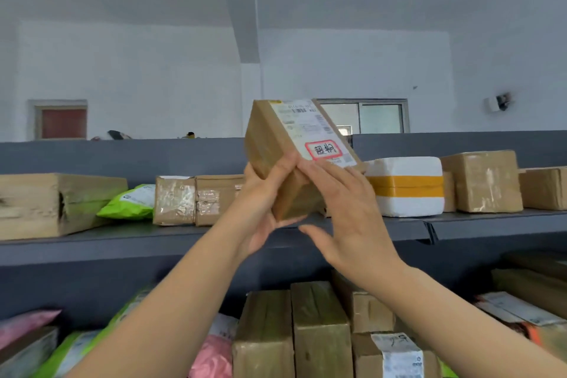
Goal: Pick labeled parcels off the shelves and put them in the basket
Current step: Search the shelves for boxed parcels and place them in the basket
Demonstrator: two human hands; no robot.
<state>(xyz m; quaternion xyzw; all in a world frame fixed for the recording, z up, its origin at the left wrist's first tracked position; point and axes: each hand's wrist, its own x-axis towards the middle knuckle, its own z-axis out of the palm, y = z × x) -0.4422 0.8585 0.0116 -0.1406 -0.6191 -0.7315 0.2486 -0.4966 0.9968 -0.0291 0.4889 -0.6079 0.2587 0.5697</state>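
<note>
My left hand grips brown parcel by lower end, held tilted above upper shelf. My right hand flat, fingers straight against label side. White shipping label: barcodes, print too blurred to read. Red-bordered sticker: handwritten characters, can't make out. White foam box with yellow tape on shelf behind.

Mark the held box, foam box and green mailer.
held box (306,129): head view, on its white shipping label.
foam box (405,186): head view, on the yellow tape band across its front.
green mailer (125,207): head view, on its green lower face.
</note>
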